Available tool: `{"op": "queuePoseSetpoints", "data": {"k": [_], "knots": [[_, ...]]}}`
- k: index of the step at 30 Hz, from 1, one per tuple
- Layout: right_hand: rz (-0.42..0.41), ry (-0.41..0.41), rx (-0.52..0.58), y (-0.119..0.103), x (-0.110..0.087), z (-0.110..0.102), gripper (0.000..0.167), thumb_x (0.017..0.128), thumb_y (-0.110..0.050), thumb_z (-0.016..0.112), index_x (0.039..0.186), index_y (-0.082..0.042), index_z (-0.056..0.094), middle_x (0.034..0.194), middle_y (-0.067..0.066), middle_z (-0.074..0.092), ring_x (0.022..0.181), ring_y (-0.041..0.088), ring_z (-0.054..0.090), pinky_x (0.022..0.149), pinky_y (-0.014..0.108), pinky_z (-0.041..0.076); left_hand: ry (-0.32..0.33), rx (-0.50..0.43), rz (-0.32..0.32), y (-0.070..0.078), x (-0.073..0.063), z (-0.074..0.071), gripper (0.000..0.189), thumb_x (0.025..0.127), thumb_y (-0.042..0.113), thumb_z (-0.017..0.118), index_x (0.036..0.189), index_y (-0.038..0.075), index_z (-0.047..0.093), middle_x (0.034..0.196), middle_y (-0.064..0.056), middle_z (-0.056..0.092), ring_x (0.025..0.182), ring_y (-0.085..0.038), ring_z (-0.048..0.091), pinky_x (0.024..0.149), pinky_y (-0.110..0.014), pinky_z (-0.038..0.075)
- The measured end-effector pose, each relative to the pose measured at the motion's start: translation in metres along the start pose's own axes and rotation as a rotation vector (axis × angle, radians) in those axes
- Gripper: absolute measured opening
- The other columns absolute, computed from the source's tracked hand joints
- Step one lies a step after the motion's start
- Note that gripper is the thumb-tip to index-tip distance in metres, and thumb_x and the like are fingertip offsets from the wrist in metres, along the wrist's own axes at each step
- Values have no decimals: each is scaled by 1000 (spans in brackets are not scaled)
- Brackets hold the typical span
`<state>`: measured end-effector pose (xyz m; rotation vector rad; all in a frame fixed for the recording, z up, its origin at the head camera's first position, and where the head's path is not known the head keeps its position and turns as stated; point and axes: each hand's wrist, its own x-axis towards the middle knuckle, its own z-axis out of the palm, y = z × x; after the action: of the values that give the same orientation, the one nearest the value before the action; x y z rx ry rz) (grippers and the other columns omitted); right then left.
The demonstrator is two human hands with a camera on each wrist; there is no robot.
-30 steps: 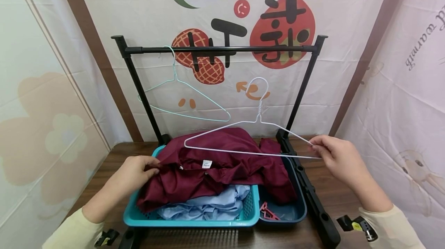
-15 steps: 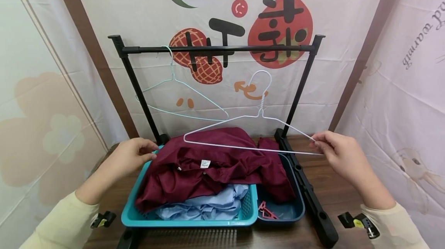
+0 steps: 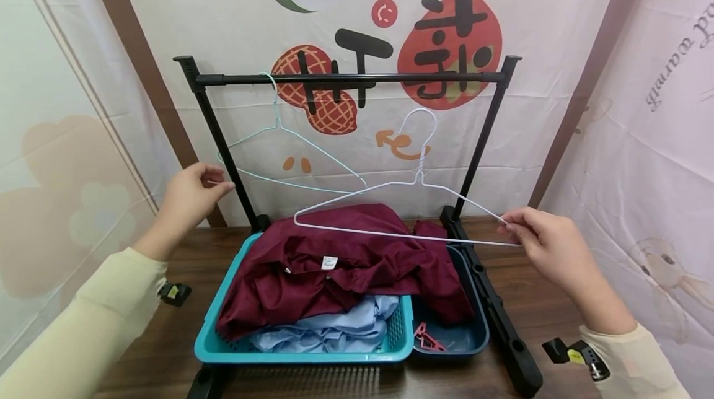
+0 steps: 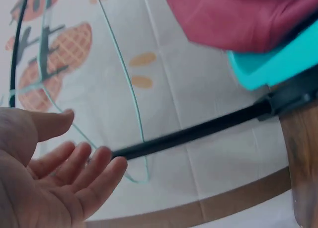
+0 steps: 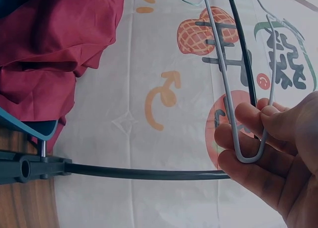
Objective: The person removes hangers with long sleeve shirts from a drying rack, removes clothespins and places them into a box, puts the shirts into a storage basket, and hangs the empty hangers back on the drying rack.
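A white wire hanger [image 3: 357, 231] is held up above the basket, its hook upward. My right hand [image 3: 543, 247] pinches its right corner; in the right wrist view the bent wire end [image 5: 248, 160] lies between thumb and fingers. My left hand [image 3: 192, 201] is raised beside the rack's left post, fingers loosely bent and holding nothing. A mint-green wire hanger [image 3: 301, 185] hangs on the rack's bar [image 3: 357, 79]. Below, a maroon shirt [image 3: 346, 238] with a white label lies crumpled over the turquoise basket [image 3: 304, 358], partly covering light blue cloth [image 3: 329, 332].
A dark blue bin [image 3: 465, 346] with pink clothes pegs [image 3: 428, 338] adjoins the basket on the right, a maroon sleeve draped into it. The black rack's right foot [image 3: 504, 328] runs forward along the wooden table [image 3: 541, 300]. A printed curtain [image 3: 245, 21] stands behind.
My left hand has let go of the maroon shirt and moved up and left, to beside the rack's post. The white hanger in my right hand has risen slightly.
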<state>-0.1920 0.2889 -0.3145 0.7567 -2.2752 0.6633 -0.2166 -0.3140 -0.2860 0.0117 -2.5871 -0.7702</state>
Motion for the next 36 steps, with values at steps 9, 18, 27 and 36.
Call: {"op": "queuePoseSetpoints", "data": {"k": [9, 18, 27, 36], "knots": [[0, 0, -13, -1, 0, 0, 22, 88, 9, 73, 96, -11, 75, 83, -6, 77, 69, 10, 71, 66, 8, 48, 61, -97, -147, -21, 49, 11, 75, 98, 43, 66, 151, -3, 37, 137, -28, 55, 126, -42, 58, 92, -55, 51], [7, -4, -10, 0, 0, 2, 22, 89, 7, 73, 97, -14, 75, 85, -5, 77, 71, 8, 71, 67, 8, 48, 128, -180, -137, -38, 74, 29, 70, 100, 37, 66, 153, 2, 37, 140, -25, 55, 129, -38, 56, 89, -40, 54], [17, 1, -19, -2, -2, -1, 23, 88, 8, 74, 95, -14, 74, 83, -4, 77, 71, 5, 70, 67, 8, 48, 223, -177, -116, -42, 82, 43, 54, 100, 27, 68, 143, 0, 51, 130, -23, 61, 120, -33, 61, 78, -22, 46], [16, 35, -30, -4, 2, -2, 21, 88, 9, 73, 96, -11, 75, 83, -4, 77, 73, 0, 70, 67, 7, 49, 266, -123, -53, -48, 86, 49, 38, 101, 21, 66, 129, -4, 59, 118, -23, 65, 108, -31, 63, 74, -16, 43]]}}
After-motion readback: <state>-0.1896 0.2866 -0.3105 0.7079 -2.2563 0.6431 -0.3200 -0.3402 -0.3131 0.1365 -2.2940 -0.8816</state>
